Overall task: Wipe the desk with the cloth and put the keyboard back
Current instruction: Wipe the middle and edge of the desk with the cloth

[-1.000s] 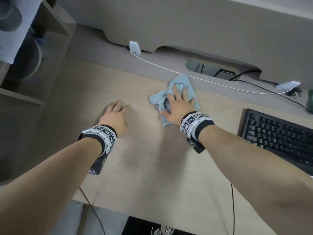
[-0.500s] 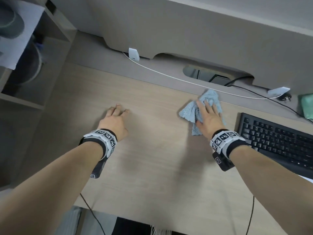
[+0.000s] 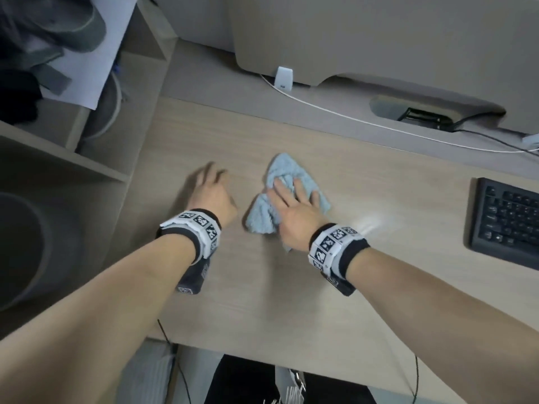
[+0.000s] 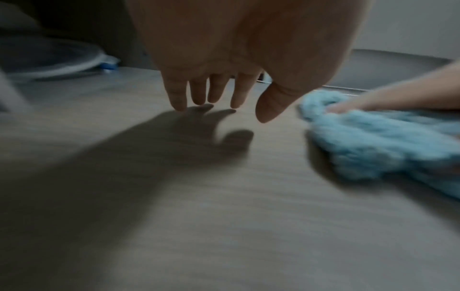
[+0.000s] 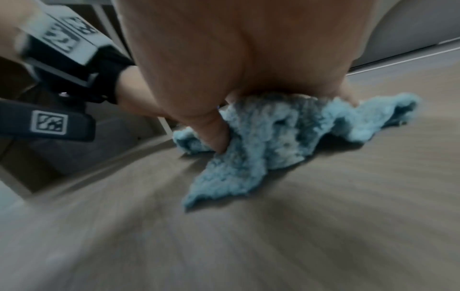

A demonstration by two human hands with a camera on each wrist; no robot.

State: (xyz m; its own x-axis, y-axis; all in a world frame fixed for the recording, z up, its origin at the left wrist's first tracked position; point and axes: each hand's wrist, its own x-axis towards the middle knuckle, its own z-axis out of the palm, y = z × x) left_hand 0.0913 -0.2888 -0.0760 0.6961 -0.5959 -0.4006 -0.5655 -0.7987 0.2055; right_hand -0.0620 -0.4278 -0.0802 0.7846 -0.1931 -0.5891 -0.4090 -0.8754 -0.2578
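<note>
A crumpled light blue cloth lies on the pale wood desk, near its middle. My right hand presses down on the cloth with fingers spread flat. In the right wrist view the thumb digs into the cloth under the right hand. My left hand is just left of the cloth, fingers straight and holding nothing. In the left wrist view the left hand has its fingertips at the desk surface, with the cloth to its right. The black keyboard lies at the desk's right edge of view, apart from both hands.
A white cable and a black cable run along the grey strip behind the desk, beside a white plug. Open shelves stand to the left. A dark round bin sits at lower left.
My right hand has swept the cloth left, from beside the keyboard to close by my left hand. The left hand has shifted slightly and is blurred.
</note>
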